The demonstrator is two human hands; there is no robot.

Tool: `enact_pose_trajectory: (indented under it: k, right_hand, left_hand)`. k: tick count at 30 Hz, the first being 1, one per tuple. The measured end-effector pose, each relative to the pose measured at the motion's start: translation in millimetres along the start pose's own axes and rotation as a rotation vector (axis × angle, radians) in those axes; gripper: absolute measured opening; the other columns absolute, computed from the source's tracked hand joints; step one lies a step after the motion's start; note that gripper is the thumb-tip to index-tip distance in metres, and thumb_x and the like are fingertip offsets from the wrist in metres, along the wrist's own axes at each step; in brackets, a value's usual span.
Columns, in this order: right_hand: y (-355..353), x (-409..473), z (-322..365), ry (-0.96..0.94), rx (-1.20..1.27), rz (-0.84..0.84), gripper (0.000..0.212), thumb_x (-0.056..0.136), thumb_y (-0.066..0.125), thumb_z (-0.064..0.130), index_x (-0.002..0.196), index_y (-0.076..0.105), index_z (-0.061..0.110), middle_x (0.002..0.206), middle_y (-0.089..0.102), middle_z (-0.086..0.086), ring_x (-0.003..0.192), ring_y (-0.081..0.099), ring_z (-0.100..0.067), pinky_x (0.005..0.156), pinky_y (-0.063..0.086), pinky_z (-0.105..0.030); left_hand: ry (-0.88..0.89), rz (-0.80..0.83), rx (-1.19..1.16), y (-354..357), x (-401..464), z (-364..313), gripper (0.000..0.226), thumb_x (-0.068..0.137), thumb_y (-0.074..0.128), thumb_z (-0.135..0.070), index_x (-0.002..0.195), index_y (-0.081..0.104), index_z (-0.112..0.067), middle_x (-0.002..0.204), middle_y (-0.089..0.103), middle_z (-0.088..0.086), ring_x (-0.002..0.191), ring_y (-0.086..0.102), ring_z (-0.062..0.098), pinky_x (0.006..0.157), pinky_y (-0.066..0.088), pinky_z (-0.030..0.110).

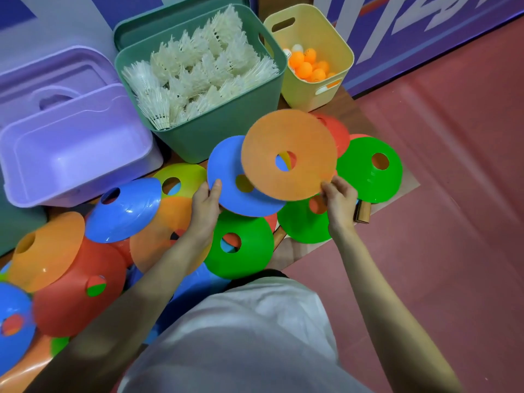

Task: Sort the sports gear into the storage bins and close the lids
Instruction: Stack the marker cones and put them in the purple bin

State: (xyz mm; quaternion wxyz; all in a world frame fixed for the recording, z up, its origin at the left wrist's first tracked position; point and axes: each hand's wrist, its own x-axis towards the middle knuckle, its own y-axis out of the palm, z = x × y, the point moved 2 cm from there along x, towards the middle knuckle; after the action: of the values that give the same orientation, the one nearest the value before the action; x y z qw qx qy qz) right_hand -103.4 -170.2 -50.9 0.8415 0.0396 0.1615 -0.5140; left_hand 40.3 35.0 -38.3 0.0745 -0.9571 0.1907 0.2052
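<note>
Head view: the right hand [338,198] pinches the orange cone [289,154] by its near rim, and the left hand [207,199] pinches the blue cone [241,177] just beneath, likely to stack them for the empty purple bin [76,154].

Red floor [453,194]; blue-purple wall [425,29] with white graphics.

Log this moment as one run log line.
left hand: holds blue cone | right hand: holds orange cone | purple bin: empty
</note>
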Motion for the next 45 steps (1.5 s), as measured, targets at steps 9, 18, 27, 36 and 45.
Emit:
enact_pose_trajectory:
  k: [9,18,27,36,45]
  right_hand:
    - [24,-8,-7,-0.083,-0.262,0.384,0.017,0.090,0.050,-0.005,0.088,0.064,0.004,0.059,0.041,0.001,0.053,0.034,-0.001,0.054,0.028,-0.023]
    - [10,-24,-24,-0.146,-0.368,0.000,0.013,0.089,0.060,0.009,0.102,0.059,0.004,0.065,0.051,0.003,0.060,0.049,-0.009,0.062,0.041,-0.031]
    - [4,-43,-39,-0.192,-0.993,0.181,0.053,0.082,0.056,0.000,0.133,0.039,0.004,0.131,0.038,-0.018,0.098,0.056,-0.041,0.064,0.041,-0.039]
    - [13,-46,-40,-0.153,-1.092,0.292,0.078,0.079,0.070,0.012,0.141,0.024,0.003,0.128,0.036,-0.023,0.099,0.056,-0.046,0.069,0.048,-0.046]
    - [18,-84,-7,-0.294,-1.016,0.118,0.112,0.056,0.082,0.049,0.146,0.025,0.013,0.137,0.032,-0.016,0.122,0.045,-0.036,0.081,0.051,-0.045]
  left_hand:
    - [0.026,0.106,-0.005,10,-8,-4,0.022,0.102,0.044,-0.016,0.121,0.053,-0.011,0.120,0.062,0.009,0.103,0.062,0.012,0.084,0.056,0.027]
    - [0.007,-0.089,-0.003,1,-11,16,0.020,0.100,0.045,-0.014,0.093,0.060,-0.025,0.109,0.065,0.009,0.111,0.060,0.031,0.098,0.047,0.055]
    - [0.016,-0.145,-0.023,-19,-21,33,0.012,0.095,0.051,-0.021,0.101,0.061,-0.017,0.109,0.066,0.010,0.108,0.060,0.031,0.097,0.047,0.056]
    - [0.017,-0.162,-0.059,-42,-38,32,0.014,0.097,0.049,-0.018,0.104,0.062,-0.020,0.111,0.066,0.002,0.113,0.060,0.027,0.100,0.046,0.054]
    - [0.067,-0.188,-0.021,-77,-60,38,0.019,0.101,0.045,-0.016,0.115,0.057,-0.014,0.117,0.064,0.004,0.109,0.060,0.019,0.098,0.049,0.049]
